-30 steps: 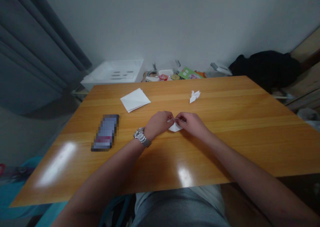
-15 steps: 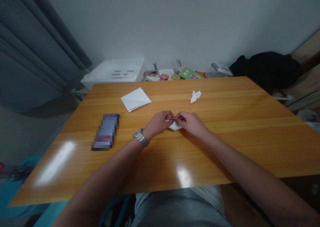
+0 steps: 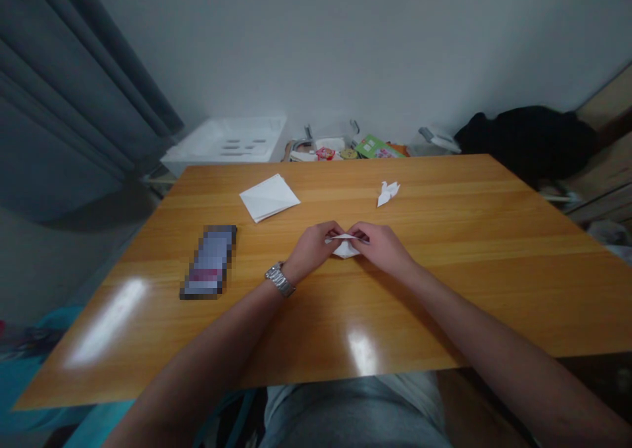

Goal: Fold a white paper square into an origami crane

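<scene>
At the middle of the wooden table (image 3: 444, 290), the left hand (image 3: 311, 250) and right hand (image 3: 381, 247) pinch the folded white paper (image 3: 344, 249), its upper edge now stretched wider between them than a second ago.

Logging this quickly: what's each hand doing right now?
Left hand: closed, pinching the folded white paper.
Right hand: closed, pinching the same paper.

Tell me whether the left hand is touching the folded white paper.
Touching. The head view shows the fingertips of the left hand pressed on the upper edge of the folded white paper.
</scene>
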Tool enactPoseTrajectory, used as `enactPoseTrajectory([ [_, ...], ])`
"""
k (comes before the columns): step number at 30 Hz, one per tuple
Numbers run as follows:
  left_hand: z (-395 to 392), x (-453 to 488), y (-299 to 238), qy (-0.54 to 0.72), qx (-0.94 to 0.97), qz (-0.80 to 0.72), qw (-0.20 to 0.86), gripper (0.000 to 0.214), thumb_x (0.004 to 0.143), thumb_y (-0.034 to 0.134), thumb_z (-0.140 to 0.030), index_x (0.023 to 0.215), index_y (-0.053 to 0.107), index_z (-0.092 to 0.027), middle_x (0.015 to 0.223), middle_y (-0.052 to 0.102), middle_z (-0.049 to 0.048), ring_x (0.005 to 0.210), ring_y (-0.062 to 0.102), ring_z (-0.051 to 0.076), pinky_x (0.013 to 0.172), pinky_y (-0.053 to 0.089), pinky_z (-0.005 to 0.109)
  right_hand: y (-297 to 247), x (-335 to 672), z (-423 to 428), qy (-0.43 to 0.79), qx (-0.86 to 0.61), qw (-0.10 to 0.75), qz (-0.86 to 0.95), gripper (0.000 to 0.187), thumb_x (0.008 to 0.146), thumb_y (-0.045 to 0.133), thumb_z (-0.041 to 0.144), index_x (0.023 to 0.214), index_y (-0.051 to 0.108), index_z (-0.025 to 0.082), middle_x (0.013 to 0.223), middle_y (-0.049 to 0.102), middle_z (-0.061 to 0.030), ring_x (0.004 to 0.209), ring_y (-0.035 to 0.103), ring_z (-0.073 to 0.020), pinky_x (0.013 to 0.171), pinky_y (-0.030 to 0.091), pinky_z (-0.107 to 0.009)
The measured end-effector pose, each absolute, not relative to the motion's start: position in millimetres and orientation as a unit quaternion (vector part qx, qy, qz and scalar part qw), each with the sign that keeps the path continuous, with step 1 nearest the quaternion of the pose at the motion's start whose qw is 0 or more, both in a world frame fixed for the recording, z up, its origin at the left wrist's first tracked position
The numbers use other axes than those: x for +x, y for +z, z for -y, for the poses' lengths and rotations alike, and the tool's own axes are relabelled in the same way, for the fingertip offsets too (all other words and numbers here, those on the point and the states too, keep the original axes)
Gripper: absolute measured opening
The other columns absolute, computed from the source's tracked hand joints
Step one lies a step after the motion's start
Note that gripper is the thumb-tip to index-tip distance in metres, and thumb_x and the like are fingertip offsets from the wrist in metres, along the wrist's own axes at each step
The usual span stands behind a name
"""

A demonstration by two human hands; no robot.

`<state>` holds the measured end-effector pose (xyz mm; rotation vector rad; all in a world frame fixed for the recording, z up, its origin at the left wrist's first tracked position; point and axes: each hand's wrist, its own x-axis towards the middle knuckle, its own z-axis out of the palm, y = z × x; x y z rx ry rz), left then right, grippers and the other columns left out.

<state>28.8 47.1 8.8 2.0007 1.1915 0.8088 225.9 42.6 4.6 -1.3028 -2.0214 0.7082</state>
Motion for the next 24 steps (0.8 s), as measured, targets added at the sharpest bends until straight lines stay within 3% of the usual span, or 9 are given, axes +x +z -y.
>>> enactPoseTrajectory([
  [7, -49, 27, 6, 0.364, 0.732, -0.398, 0.417, 0.014, 0.088, 0.065, -0.021, 0.102, 0.062, -0.018, 0.098, 0.073, 0.0046, 0.09, 0.07, 0.015, 0.078, 0.055, 0.026, 11, 232, -41, 0.327, -0.457, 0.357, 0.746, 0.012, 0.086, 0.063, 0.02, 0.096, 0.07, 0.021, 0.094, 0.076, -0.0038, 0.085, 0.071, -0.0189, 0.079, 0.053, -0.03],
  [11, -49, 26, 10, 0.343, 0.733, -0.384, 0.444, 0.023, 0.089, 0.068, -0.035, 0.103, 0.061, -0.018, 0.098, 0.072, 0.005, 0.085, 0.07, 0.015, 0.073, 0.055, 0.024, 12, 237, -40, 0.345, -0.454, 0.361, 0.738, 0.011, 0.086, 0.063, 0.021, 0.096, 0.069, 0.02, 0.093, 0.075, -0.0044, 0.086, 0.07, -0.0189, 0.079, 0.053, -0.031],
  [14, -48, 27, 13, 0.348, 0.735, -0.387, 0.434, 0.027, 0.095, 0.061, -0.044, 0.099, 0.063, -0.017, 0.095, 0.071, 0.0048, 0.083, 0.068, 0.015, 0.072, 0.054, 0.025, 12, 240, -39, 0.349, -0.446, 0.369, 0.737, 0.012, 0.086, 0.062, 0.022, 0.097, 0.068, 0.021, 0.094, 0.075, -0.0043, 0.087, 0.07, -0.0191, 0.081, 0.053, -0.032],
  [19, -48, 28, 12, 0.373, 0.733, -0.39, 0.415, 0.024, 0.096, 0.059, -0.04, 0.098, 0.065, -0.017, 0.096, 0.072, 0.0055, 0.087, 0.067, 0.015, 0.079, 0.054, 0.027, 12, 242, -37, 0.344, -0.439, 0.372, 0.742, 0.016, 0.084, 0.067, 0.024, 0.1, 0.069, 0.021, 0.099, 0.074, -0.0039, 0.09, 0.069, -0.0202, 0.084, 0.052, -0.033],
  [24, -43, 28, 12, 0.392, 0.725, -0.406, 0.394, 0.02, 0.093, 0.063, -0.036, 0.1, 0.065, -0.017, 0.096, 0.073, 0.0047, 0.09, 0.069, 0.016, 0.084, 0.054, 0.028, 9, 240, -35, 0.361, -0.438, 0.378, 0.731, 0.024, 0.089, 0.067, 0.039, 0.103, 0.07, 0.02, 0.101, 0.075, -0.0054, 0.09, 0.069, -0.0215, 0.081, 0.052, -0.032],
])
